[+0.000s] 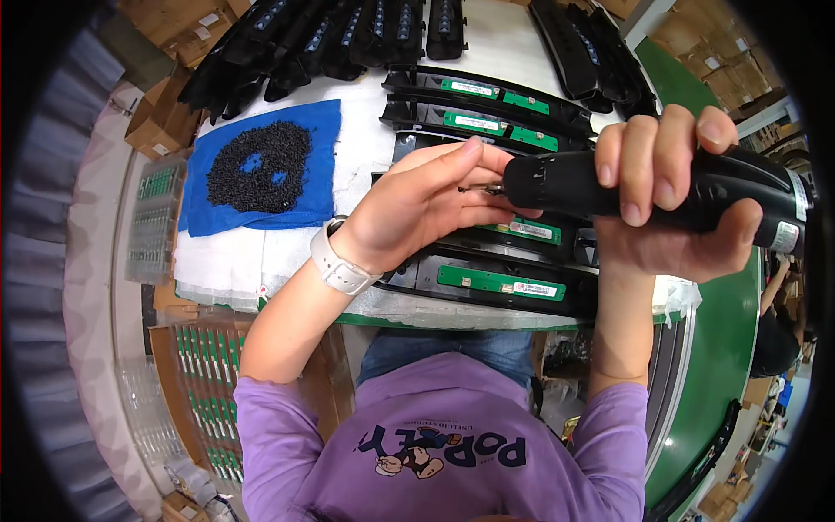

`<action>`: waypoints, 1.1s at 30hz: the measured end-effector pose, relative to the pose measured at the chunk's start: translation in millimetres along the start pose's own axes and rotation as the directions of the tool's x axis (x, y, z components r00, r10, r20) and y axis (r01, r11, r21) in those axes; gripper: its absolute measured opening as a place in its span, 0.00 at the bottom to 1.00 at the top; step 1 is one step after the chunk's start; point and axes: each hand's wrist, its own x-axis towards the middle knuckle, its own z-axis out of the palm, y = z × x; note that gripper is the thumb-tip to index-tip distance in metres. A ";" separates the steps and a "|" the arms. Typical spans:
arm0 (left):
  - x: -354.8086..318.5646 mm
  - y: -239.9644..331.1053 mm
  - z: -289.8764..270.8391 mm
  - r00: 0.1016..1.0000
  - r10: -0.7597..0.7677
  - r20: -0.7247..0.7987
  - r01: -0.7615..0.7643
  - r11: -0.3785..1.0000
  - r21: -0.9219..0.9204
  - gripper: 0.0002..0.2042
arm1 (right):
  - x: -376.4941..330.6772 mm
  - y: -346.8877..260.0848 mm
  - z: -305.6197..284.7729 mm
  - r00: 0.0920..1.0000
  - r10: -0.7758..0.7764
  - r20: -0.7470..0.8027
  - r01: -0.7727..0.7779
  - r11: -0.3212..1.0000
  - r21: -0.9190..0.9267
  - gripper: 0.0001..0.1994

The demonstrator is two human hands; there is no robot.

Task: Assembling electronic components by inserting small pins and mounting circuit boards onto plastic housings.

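Note:
A black electric screwdriver [561,184] lies sideways in my right hand [665,170], its nose pointing left. My fingers wrap over its body, with the thumb below. My left hand [417,207] is cupped at the nose, thumb and fingers curled around the thin metal bit [484,187]. Whatever small piece sits between those fingertips is too hidden to name. Under both hands lie long black plastic housings [404,277] in a stack of rows, each with a green circuit board [503,283] fixed inside. My forearms partly cover the middle rows.
To the left, a blue cloth [322,139] carries a heap of small black screws [252,165]. More black housings [348,39] line the far edge, with others [574,52] at the far right. A carton of green boards [204,348] stands below the table's left side. Another person [777,335] is at the right.

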 end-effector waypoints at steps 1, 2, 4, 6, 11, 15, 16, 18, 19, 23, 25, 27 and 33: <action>0.1 0.9 1.0 1.000 0.000 0.016 -0.001 1.000 0.029 0.22 | -1.4 1.8 -0.9 1.000 0.013 -0.004 -0.013 1.000 0.008 0.23; 0.1 1.2 0.8 1.000 0.000 0.013 0.000 1.000 0.027 0.22 | -2.5 2.7 -1.6 1.000 0.015 -0.005 -0.015 1.000 0.010 0.23; -1.0 2.4 -0.5 0.998 -0.043 -0.035 0.046 0.994 0.100 0.21 | -4.3 3.3 -2.1 0.999 0.028 -0.026 -0.028 1.000 0.003 0.23; -1.4 2.4 -2.6 0.999 -0.019 -0.042 0.025 0.989 0.146 0.19 | -4.7 0.1 -4.8 0.999 0.016 -0.047 -0.016 1.000 0.004 0.23; -4.4 5.5 -5.7 0.992 -0.020 -0.128 0.064 0.935 0.348 0.14 | -4.6 -12.1 -5.1 0.981 -0.034 -0.192 0.037 0.999 0.016 0.22; -3.0 2.7 -3.7 0.987 0.032 -0.158 0.037 0.909 0.414 0.09 | -6.1 -18.7 -12.7 0.978 -0.022 -0.206 0.031 0.999 0.044 0.24; -3.0 2.0 -2.9 0.984 0.060 -0.170 0.020 0.902 0.431 0.09 | -6.7 -18.9 -11.2 0.978 -0.024 -0.208 0.034 0.998 0.043 0.24; -3.0 1.5 -1.8 0.977 0.114 -0.181 -0.015 0.882 0.472 0.08 | -5.6 -19.1 -4.9 0.965 -0.039 -0.259 0.051 0.998 0.040 0.20; -2.9 1.5 -1.3 0.967 0.169 -0.190 -0.050 0.859 0.510 0.08 | -5.3 -19.7 -4.3 0.965 -0.041 -0.260 0.053 0.998 0.040 0.20; -2.1 1.4 -1.6 0.957 0.220 -0.190 -0.087 0.841 0.534 0.07 | -3.8 -23.0 -3.1 0.963 -0.051 -0.265 0.069 0.996 0.060 0.20; -1.6 0.4 -1.7 0.950 0.267 -0.164 -0.126 0.805 0.580 0.05 | -3.7 -24.8 -2.5 0.961 -0.056 -0.271 0.076 0.995 0.065 0.20; -1.8 -2.0 -0.5 0.944 0.283 -0.171 -0.141 0.813 0.565 0.05 | -4.0 -26.5 -2.2 0.959 -0.054 -0.280 0.083 0.992 0.093 0.19; -1.7 -3.6 0.9 0.940 0.293 -0.175 -0.152 0.819 0.553 0.05 | -6.8 -24.0 -1.0 0.962 -0.030 -0.271 0.062 0.992 0.110 0.20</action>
